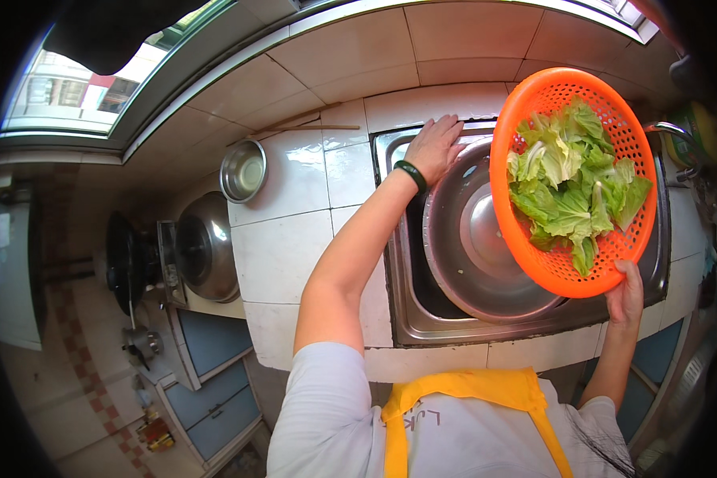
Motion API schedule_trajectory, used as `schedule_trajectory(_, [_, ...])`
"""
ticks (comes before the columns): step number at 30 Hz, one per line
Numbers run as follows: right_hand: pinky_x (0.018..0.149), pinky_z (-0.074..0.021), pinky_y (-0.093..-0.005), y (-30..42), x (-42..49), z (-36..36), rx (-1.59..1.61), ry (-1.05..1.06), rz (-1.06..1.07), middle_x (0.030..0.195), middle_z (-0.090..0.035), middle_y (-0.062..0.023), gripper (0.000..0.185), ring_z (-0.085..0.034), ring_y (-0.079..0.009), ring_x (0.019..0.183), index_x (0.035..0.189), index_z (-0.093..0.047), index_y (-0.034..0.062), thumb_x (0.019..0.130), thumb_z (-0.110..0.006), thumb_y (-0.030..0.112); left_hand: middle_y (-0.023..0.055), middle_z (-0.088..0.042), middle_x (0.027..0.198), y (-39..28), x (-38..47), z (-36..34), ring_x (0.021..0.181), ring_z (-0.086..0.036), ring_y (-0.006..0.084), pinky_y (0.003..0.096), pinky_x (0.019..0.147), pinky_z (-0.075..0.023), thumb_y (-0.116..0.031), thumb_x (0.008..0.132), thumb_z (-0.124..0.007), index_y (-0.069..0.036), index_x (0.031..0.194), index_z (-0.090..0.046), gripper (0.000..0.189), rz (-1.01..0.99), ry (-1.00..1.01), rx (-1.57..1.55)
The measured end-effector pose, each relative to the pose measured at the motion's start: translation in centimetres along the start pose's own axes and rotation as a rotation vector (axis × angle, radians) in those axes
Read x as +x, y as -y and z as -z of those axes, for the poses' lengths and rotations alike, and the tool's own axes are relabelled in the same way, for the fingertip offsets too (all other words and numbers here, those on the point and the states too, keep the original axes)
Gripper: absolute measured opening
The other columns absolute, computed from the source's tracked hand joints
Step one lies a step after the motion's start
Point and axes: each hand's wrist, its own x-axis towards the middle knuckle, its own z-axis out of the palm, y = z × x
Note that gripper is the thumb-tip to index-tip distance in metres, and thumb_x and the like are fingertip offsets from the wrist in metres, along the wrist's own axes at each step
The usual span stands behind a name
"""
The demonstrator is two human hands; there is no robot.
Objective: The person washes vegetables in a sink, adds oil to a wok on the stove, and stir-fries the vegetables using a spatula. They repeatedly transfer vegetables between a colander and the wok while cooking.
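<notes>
My right hand (626, 297) grips the near rim of an orange plastic colander (502, 203), which is tilted above the right part of the sink. Torn green lettuce leaves (564, 179) lie inside it. A wide stainless steel basin (454, 263) rests in the metal sink (406, 316), its right part hidden beneath the colander. My left hand (433, 152), with a dark bangle at the wrist, reaches over the far left rim of the basin. Its fingers are extended towards the sink's back edge, and nothing shows in its grasp.
A small metal bowl (244, 172) with pale contents stands left on the tiled counter (287, 251). Wooden chopsticks (316, 127) lie by the wall. Further left are a large metal pot or lid (209, 245) and a black wok (125, 263). A curved faucet (672, 127) rises at right.
</notes>
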Motion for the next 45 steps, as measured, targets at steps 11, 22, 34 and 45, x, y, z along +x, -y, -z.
schedule_trajectory(11, [0.084, -0.0492, -0.0345, -1.0, 0.6, 1.5, 0.003, -0.024, 0.006, 0.104, -0.058, -0.0070, 0.021, -0.059, -0.0183, 0.094, 0.102, -0.054, 0.0014, 0.081, -0.055, 0.005, 0.0145, -0.054, 0.091, -6.3, -10.4, -3.1, 0.087, -0.052, 0.0319, 0.0390, 0.076, -0.0449, 0.001, 0.075, -0.054, 0.000, 0.090, -0.059, 0.016, 0.146, 0.013, -0.085])
schedule_trajectory(22, [0.088, -0.0470, -0.0362, -0.4, 0.3, 0.6, 0.030, 0.025, 0.000, 0.107, -0.057, -0.0092, 0.025, -0.057, -0.0206, 0.099, 0.104, -0.053, 0.0004, 0.080, -0.055, 0.004, 0.0225, -0.061, 0.096, -3.1, -2.9, -7.6, 0.093, -0.060, 0.0328, 0.0416, 0.086, -0.0500, -0.016, 0.092, -0.045, 0.008, 0.103, -0.051, 0.027, 0.924, -0.464, -2.111])
schedule_trajectory(34, [0.088, -0.0469, -0.0366, -0.8, 0.2, 0.6, 0.029, -0.029, -0.014, 0.108, -0.057, -0.0090, 0.029, -0.056, -0.0204, 0.099, 0.108, -0.051, 0.0002, 0.079, -0.056, 0.005, 0.0233, -0.025, 0.142, -1.8, -6.9, -0.7, 0.135, -0.018, 0.0365, 0.0490, 0.110, -0.0113, -0.029, 0.089, -0.051, 0.004, 0.134, -0.031, 0.059, 0.490, -0.122, 0.126])
schedule_trajectory(45, [0.087, -0.0472, -0.0359, -1.0, 0.9, 1.7, 0.045, 0.007, -0.006, 0.102, -0.058, -0.0079, 0.024, -0.057, -0.0187, 0.097, 0.104, -0.052, 0.0010, 0.080, -0.055, 0.004, 0.0172, -0.024, 0.146, 1.2, -7.4, 1.6, 0.136, -0.020, 0.0312, 0.0493, 0.110, -0.0122, -0.050, 0.087, -0.047, -0.001, 0.139, -0.027, 0.074, 0.431, 0.024, 0.374])
